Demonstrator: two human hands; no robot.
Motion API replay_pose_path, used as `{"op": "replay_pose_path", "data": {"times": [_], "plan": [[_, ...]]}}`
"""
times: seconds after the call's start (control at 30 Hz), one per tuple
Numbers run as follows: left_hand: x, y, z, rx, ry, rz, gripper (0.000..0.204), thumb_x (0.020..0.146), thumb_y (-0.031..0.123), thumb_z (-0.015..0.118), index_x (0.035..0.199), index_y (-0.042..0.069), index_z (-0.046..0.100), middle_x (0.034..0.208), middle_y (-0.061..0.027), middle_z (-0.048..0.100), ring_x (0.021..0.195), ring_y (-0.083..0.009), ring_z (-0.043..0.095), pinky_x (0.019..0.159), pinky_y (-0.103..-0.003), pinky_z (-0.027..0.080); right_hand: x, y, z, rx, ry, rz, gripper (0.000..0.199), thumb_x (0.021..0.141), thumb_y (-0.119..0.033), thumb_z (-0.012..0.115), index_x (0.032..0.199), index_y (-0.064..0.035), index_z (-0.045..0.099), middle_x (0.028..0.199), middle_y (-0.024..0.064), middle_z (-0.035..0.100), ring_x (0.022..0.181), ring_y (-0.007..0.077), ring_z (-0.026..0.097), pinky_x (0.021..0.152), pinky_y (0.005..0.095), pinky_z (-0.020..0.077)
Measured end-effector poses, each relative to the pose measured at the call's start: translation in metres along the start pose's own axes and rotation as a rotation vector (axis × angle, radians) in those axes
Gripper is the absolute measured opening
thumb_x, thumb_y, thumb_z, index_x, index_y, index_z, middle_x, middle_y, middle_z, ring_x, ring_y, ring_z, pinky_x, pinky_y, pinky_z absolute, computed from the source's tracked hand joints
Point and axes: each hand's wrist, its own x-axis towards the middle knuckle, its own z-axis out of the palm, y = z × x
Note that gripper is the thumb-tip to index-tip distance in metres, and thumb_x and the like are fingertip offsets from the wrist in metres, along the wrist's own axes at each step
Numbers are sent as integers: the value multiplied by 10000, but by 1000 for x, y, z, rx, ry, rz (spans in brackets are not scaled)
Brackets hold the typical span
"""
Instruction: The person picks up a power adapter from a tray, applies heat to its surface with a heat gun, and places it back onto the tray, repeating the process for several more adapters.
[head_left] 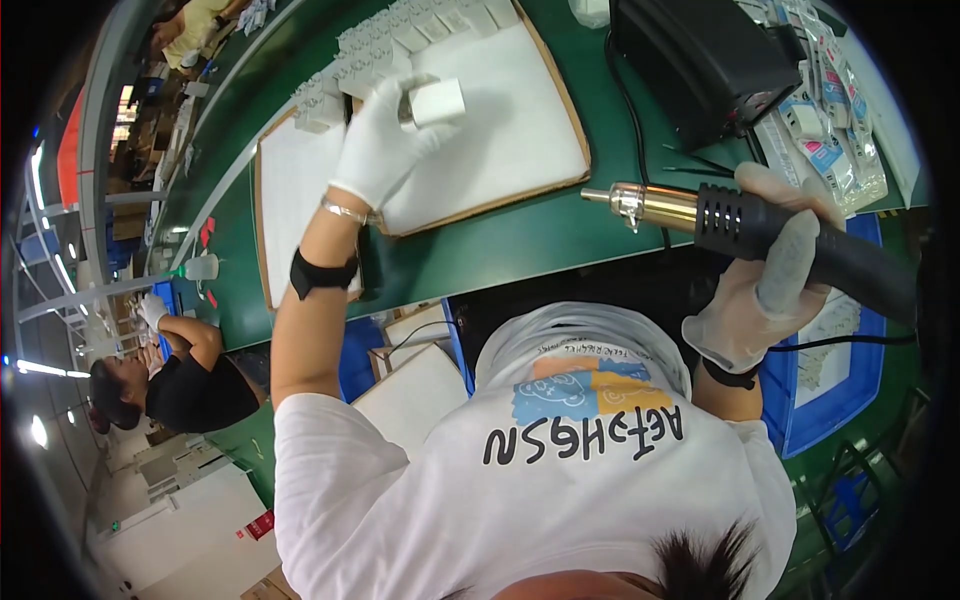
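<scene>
My left hand (382, 150), in a white glove, is closed on a small white plastic block (438, 102), shaped like a charger housing. It is held just above a white-lined cardboard tray (505, 110). My right hand (765, 285), in a thin pale glove, wraps around a handheld ultrasonic welder (745, 222), or a tool much like one. The tool has a black vented grip and a gold nose with a thin metal tip, pointing left over the table's front part. A clear gap lies between that tip and the block.
Rows of clear and white housings (370, 60) fill the tray's far side. Another white-lined board (300, 190) lies at left. A black box (700, 70) with cables stands back right, beside bagged white items (830, 110). A blue bin (865, 370) sits right. Another person (200, 365) works at left.
</scene>
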Motion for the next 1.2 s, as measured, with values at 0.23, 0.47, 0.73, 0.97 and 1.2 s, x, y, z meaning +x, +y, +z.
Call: {"op": "replay_pose_path", "data": {"times": [0.23,0.47,0.73,0.97,1.2], "plan": [[-18,5,11,305,-142,124,429,703,134,703,1103,58,569,1052,-150,584,887,-316,602,775,-351,503,0,3,5,-21,-125,-10,298,867,-190,608,1077,-32,468,840,196,657,760,225,635,745,329,500],[-36,35,1,64,-61,38,463,693,86,724,1118,32,547,1025,-108,596,901,-246,604,793,-309,494,2,-4,2,-150,-38,-97,374,903,-306,542,1075,21,480,866,189,646,790,190,610,802,323,476],[-90,77,34,-628,153,-165,494,677,65,773,1105,37,527,1009,-43,586,886,-137,577,810,-263,473,6,-12,-19,-221,-196,-44,389,896,-343,534,1042,14,482,876,146,616,772,156,578,806,283,449],[-98,83,49,-585,145,-239,514,652,51,786,1094,46,523,1032,-47,580,877,-131,568,799,-260,468,11,-21,-22,-413,-378,-79,385,903,-355,497,1034,7,481,866,125,624,779,138,571,838,255,416],[-101,85,56,-607,164,-261,529,637,42,796,1086,37,516,1028,-50,571,870,-123,556,807,-261,462,6,-17,-52,-569,-544,-166,386,909,-367,460,1027,0,480,856,104,631,787,120,564,870,227,382]]}}
